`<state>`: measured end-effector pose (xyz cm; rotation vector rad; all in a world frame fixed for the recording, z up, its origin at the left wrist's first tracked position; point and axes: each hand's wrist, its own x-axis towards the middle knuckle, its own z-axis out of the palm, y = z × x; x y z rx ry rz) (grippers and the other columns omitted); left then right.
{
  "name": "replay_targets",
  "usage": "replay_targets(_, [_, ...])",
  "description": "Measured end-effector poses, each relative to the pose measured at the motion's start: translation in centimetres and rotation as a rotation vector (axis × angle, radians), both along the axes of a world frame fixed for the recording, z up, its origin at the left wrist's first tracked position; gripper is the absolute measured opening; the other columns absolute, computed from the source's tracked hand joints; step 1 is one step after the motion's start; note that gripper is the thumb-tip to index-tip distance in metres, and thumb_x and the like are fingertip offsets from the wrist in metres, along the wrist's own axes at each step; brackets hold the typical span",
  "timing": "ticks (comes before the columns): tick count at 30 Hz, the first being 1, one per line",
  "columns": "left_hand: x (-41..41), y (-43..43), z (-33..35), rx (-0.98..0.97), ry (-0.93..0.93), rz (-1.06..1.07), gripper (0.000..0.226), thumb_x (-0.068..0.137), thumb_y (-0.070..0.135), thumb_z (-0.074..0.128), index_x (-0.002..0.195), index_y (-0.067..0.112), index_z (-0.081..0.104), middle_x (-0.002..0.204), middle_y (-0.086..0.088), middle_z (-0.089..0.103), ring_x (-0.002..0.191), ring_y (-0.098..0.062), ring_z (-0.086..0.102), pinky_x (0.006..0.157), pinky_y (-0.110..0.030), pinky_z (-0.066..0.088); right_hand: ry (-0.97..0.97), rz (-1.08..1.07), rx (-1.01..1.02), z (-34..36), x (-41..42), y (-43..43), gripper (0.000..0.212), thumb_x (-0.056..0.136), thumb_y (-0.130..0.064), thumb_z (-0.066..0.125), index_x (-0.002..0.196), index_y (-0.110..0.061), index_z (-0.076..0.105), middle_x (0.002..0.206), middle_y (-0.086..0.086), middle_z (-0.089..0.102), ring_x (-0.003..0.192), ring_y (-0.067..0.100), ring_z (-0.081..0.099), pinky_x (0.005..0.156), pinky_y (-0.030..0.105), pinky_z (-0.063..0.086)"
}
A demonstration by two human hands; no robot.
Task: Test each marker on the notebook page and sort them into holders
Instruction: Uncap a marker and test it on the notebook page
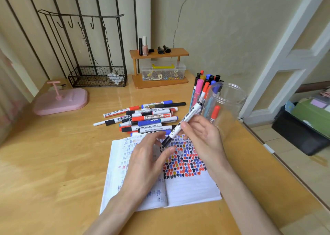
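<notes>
My right hand [200, 133] pinched a black marker [192, 112] over the notebook [187, 190] by the table's [53, 154] near edge, left hand [148, 159] open-fingered beside the cap [166, 142]. Uncapping looked next, I reckon.

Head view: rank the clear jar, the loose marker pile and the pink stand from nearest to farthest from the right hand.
1. Clear jar, just beyond the right hand, on its right.
2. Marker pile, to the hand's left and farther back.
3. Pink stand, far off on the left.
</notes>
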<state>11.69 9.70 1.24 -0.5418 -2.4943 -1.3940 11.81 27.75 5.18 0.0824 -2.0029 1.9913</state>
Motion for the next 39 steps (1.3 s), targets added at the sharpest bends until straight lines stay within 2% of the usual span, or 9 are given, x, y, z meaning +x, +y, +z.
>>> replay_targets(5, [0.6,0.6,-0.1,-0.049,0.051,-0.063,0.025,0.102,0.049,0.058,0.094,0.027,0.065,0.071,0.010,0.062,0.068,-0.014,0.058,0.062,-0.031,0.046,-0.032,-0.011,-0.103,-2.0,2.0,-0.9,0.016,0.099,-0.012,0.067,0.103,0.003,0.064,0.087,0.010,0.076,0.080,0.015,0.068,0.076,0.024,0.054])
replay_targets(9, [1.0,0.6,0.0,-0.131,0.097,-0.091,0.017,0.103,0.041,0.062,0.095,0.028,0.069,0.073,0.014,0.062,0.069,-0.009,0.056,0.063,-0.020,0.043,-0.064,-0.013,-0.118,-3.2,2.9,-1.5,0.015,0.094,-0.015,0.070,0.095,0.000,0.069,0.070,0.000,0.070,0.063,0.008,0.063,0.062,0.018,0.050])
replay_targets(12, [1.2,0.6,0.3,-0.134,0.101,-0.140,0.013,0.104,0.036,0.062,0.094,0.031,0.069,0.078,0.020,0.062,0.069,0.000,0.057,0.063,-0.013,0.040,-0.117,-0.015,-0.101,-3.3,3.2,-1.1,0.022,0.090,-0.025,0.072,0.086,-0.003,0.070,0.062,0.008,0.063,0.052,0.013,0.054,0.052,0.019,0.044])
replay_targets(20, [1.5,0.9,0.5,-0.087,-0.021,-0.353,0.023,0.109,0.036,0.052,0.093,0.025,0.066,0.069,0.012,0.054,0.063,-0.013,0.048,0.060,-0.023,0.037,-0.062,0.029,-0.030,-3.4,4.2,0.9,0.025,0.097,-0.017,0.066,0.089,0.006,0.066,0.059,0.006,0.058,0.054,0.012,0.053,0.054,0.018,0.043])
replay_targets(25, [1.4,0.9,0.1,-0.013,-0.173,-0.481,0.035,0.111,0.038,0.047,0.090,0.016,0.065,0.074,-0.004,0.056,0.068,-0.023,0.050,0.065,-0.041,0.044,-0.018,0.034,-0.042,-4.0,5.1,1.5,0.016,0.098,-0.018,0.067,0.088,-0.005,0.066,0.064,0.003,0.060,0.062,0.014,0.057,0.060,0.021,0.047])
replay_targets(30, [1.3,1.1,0.6,0.040,-0.241,-0.569,0.031,0.110,0.034,0.047,0.086,0.026,0.066,0.070,0.010,0.052,0.066,-0.007,0.046,0.065,-0.026,0.037,-0.021,0.069,0.009,-4.0,5.5,1.4,0.016,0.097,-0.021,0.066,0.083,-0.016,0.069,0.065,0.000,0.059,0.063,0.012,0.054,0.060,0.023,0.046])
replay_targets(33, [0.6,-0.4,0.7,0.113,-0.379,-0.608,0.038,0.111,0.031,0.042,0.090,0.013,0.069,0.067,0.011,0.044,0.060,-0.005,0.037,0.059,-0.017,0.032,-0.089,-0.201,-0.182,-2.8,5.5,4.1,0.021,0.093,-0.034,0.071,0.075,-0.024,0.072,0.063,-0.006,0.055,0.062,0.008,0.049,0.064,0.025,0.038])
replay_targets(35, [-0.2,-1.7,0.7,0.202,-0.453,-0.568,0.041,0.109,0.035,0.040,0.093,0.010,0.068,0.067,0.005,0.040,0.057,-0.010,0.031,0.053,-0.018,0.027,-0.039,-0.297,-0.300,-1.4,5.7,7.5,0.018,0.093,-0.034,0.068,0.082,-0.019,0.068,0.067,-0.006,0.055,0.066,0.008,0.048,0.066,0.026,0.037])
replay_targets(39, [-0.4,-0.4,0.7,0.228,-0.392,-0.498,0.024,0.104,0.037,0.055,0.096,0.021,0.071,0.074,0.004,0.058,0.070,-0.011,0.052,0.066,-0.022,0.043,-0.110,-0.150,-0.006,-1.4,5.8,6.8,0.018,0.093,-0.025,0.068,0.095,-0.008,0.066,0.067,0.004,0.058,0.064,0.011,0.054,0.059,0.020,0.046])
